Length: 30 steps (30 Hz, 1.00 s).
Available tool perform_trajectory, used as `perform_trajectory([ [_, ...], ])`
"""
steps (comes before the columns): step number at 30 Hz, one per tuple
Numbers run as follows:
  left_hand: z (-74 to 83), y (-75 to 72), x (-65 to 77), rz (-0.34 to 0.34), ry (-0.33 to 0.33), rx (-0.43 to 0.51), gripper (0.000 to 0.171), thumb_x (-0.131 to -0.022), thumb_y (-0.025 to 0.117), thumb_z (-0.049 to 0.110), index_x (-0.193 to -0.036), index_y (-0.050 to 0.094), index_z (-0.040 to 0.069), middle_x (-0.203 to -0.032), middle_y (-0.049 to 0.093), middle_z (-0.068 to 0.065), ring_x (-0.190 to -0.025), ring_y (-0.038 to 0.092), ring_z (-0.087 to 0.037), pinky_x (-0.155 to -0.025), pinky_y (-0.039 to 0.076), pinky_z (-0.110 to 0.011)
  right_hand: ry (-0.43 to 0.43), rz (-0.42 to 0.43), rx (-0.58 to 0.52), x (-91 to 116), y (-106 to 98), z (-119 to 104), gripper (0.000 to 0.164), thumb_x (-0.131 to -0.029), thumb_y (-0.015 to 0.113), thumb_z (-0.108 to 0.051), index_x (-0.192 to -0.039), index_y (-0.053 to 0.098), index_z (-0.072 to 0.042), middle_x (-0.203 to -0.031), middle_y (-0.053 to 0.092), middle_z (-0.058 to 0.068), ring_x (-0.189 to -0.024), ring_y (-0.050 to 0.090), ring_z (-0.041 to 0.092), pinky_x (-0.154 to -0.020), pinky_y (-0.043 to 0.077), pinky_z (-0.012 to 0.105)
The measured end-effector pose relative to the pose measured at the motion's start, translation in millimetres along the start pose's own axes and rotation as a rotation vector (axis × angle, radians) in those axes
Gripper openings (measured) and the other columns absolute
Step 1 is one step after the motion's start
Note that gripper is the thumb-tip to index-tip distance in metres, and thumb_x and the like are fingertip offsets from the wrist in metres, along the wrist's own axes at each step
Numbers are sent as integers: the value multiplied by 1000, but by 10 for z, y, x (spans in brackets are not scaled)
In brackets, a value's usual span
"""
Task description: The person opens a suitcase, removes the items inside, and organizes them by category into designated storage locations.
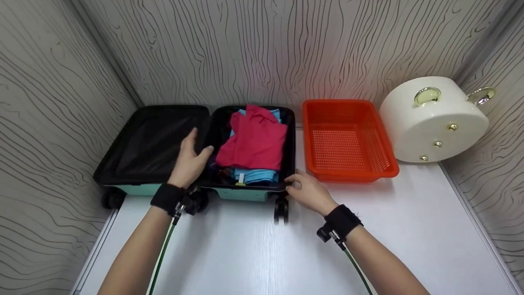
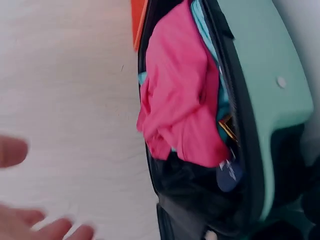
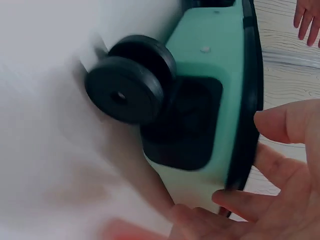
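An open mint-green suitcase (image 1: 241, 194) with black lining lies with its two halves side by side. Folded pink cloth (image 1: 258, 139) tops light-blue cloth (image 1: 258, 175) in its right half. My right hand (image 1: 309, 191) grips the front right corner of the black rim (image 3: 245, 100), thumb on one side and fingers on the other. Above the inner edge of the left half hovers my left hand (image 1: 190, 162), fingers spread and holding nothing; its blurred fingers (image 2: 55, 230) show in the left wrist view.
Right of the suitcase stands an orange perforated basket (image 1: 391, 164). Beside that, a round white case (image 1: 434, 119) with gold handles leans near the wall. Black wheels (image 1: 281, 209) stick out from the suitcase's front. Wood-grain panels (image 1: 266, 49) enclose the white table (image 1: 245, 254).
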<state>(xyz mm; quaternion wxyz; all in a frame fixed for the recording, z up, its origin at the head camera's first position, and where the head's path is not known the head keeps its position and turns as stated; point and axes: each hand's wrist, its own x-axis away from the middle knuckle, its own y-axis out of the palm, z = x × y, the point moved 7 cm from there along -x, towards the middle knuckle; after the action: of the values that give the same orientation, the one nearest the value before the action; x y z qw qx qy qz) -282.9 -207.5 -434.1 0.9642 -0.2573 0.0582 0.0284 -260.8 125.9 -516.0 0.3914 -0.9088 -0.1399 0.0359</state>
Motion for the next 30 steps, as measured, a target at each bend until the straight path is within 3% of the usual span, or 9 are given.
perform_trajectory([
  [5, 17, 325, -136, -191, -100, -85, 80, -104, 55, 38, -165, 13, 9, -168, 13, -17, -153, 17, -32, -121, 23, -50, -10, -17, 22, -58, -119, -46, 28, -98, 64, -27, -119, 76, -12, -143, 57, 19, -135, 50, 39, -109, 40, 58],
  [10, -36, 607, -278, -283, -186, -128, 79, -104, 55, 39, -164, 16, 4, -167, 18, -20, -151, 24, -34, -119, 27, -49, -14, -3, 51, -118, -162, -64, 24, -99, 66, -27, -111, 78, -10, -122, 69, 10, -116, 62, 32, -94, 50, 51],
  [13, -66, 777, -339, -327, -218, -131, 76, -104, 56, 37, -163, 19, 5, -165, 24, -20, -148, 30, -33, -117, 31, -46, -27, 40, 85, -162, -228, -51, 25, -99, 64, -26, -111, 78, -9, -120, 71, 11, -111, 64, 33, -92, 51, 50],
  [17, -117, 932, -364, -338, -223, -197, 74, -103, 58, 35, -162, 25, 4, -161, 32, -20, -145, 35, -33, -116, 34, -45, -79, 180, 226, -220, -423, 44, 32, -98, 62, -23, -121, 74, -5, -126, 69, 16, -119, 59, 41, -103, 42, 58],
  [21, -179, 1013, -333, -343, -200, -293, 75, -102, 59, 35, -160, 28, 0, -160, 35, -22, -147, 32, -36, -118, 30, -48, -31, 271, 369, -210, -556, 340, 42, -99, 63, -29, -130, 67, -1, -134, 62, 24, -129, 49, 49, -114, 22, 68],
  [25, -242, 1044, -302, -366, -198, -332, 75, -102, 59, 35, -159, 29, -1, -160, 34, -23, -148, 29, -38, -119, 27, -50, -14, 267, 386, -152, -497, 583, 41, -103, 59, -35, -128, 70, -4, -130, 66, 22, -126, 51, 50, -114, 12, 73],
  [30, -242, 1004, -324, -345, -197, -323, 73, -102, 60, 35, -158, 31, -1, -159, 35, -23, -145, 32, -42, -117, 30, -51, -86, 316, 363, -76, -384, 618, 33, -104, 59, -28, -125, 74, -7, -122, 71, 18, -120, 57, 46, -115, 14, 70],
])
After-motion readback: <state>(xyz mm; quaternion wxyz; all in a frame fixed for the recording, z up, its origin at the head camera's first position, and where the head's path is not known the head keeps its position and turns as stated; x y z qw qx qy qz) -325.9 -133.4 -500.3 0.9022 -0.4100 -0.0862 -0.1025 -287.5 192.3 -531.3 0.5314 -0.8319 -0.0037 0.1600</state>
